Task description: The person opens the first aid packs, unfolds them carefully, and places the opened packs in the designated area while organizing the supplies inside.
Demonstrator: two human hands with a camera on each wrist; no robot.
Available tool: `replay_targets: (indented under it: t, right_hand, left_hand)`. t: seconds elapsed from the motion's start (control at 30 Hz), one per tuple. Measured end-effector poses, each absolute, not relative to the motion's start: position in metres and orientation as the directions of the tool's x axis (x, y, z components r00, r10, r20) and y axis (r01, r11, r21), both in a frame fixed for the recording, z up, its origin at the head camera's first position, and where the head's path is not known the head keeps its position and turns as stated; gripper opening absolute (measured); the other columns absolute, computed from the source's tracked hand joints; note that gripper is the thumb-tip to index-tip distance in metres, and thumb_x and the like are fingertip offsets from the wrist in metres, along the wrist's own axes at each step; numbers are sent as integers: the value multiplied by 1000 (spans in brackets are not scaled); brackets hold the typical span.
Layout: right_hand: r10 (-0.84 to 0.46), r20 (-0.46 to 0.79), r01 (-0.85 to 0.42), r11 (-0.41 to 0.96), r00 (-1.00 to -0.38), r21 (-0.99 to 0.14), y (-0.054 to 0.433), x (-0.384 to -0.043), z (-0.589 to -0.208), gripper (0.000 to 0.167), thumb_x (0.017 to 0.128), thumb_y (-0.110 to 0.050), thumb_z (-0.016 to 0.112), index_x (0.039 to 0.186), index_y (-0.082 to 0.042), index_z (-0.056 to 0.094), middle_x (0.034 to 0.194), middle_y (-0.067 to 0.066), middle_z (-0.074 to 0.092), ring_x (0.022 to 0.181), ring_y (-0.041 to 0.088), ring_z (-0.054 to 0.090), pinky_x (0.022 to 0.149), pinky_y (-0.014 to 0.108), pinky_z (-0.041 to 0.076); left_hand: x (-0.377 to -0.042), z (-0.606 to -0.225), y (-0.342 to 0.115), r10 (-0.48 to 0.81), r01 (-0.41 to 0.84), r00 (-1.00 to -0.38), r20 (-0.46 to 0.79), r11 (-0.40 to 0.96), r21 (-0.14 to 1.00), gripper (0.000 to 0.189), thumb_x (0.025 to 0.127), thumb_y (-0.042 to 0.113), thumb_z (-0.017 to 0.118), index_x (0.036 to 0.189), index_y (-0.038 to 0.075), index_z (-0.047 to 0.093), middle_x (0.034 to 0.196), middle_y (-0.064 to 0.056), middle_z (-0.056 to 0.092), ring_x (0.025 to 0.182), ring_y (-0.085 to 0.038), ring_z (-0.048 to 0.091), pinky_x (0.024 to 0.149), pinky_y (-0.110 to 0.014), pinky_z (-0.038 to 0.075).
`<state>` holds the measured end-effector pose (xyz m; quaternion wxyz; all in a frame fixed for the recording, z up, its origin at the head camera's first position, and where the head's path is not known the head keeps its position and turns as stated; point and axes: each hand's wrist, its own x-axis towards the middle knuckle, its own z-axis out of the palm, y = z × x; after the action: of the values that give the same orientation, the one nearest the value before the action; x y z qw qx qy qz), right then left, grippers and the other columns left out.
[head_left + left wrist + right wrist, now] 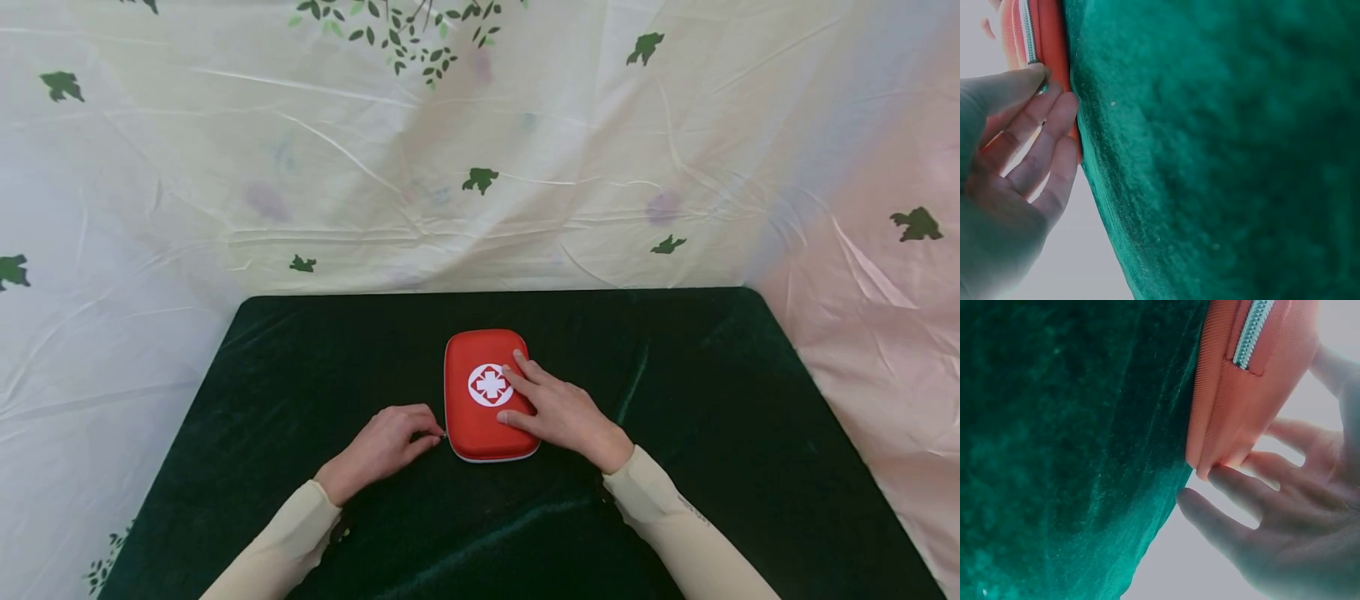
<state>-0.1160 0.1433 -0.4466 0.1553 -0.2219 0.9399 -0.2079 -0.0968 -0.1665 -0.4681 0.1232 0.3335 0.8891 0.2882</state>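
A red zippered first-aid case (pixel 467 433) with a white cross emblem lies flat in the middle of the dark green table. At its left side my left hand (pixel 388 440) pinches the zipper pull (pixel 1042 89) between thumb and fingers. The silver zipper (pixel 1027 31) runs along the case's side, its teeth meshed in the left wrist view. My right hand (pixel 564 410) rests on the case's right part, fingers spread and straight over the top and edge. In the right wrist view, the other end of the zipper (pixel 1252 334) stops at a stitched seam.
Dark green velvet-like cloth (pixel 337 350) covers the table, with a few creases. Behind and at both sides hangs a pale curtain (pixel 555 225) printed with leaves and birds.
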Motion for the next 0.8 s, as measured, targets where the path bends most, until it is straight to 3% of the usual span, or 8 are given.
replay_targets:
  t: [0.8]
  right_hand:
    - [-470,-199,-349,825,-860,-444,142,-117,-449,83,96,-57,65,164,-21,32,172,8,18,150,34,36,106,55,48]
  left_hand:
    - [-86,-467,-164,708,519,-702,-81,586,622,13,96,20,73,109,21,76,103,15,66,88,5,61,80,-25,55]
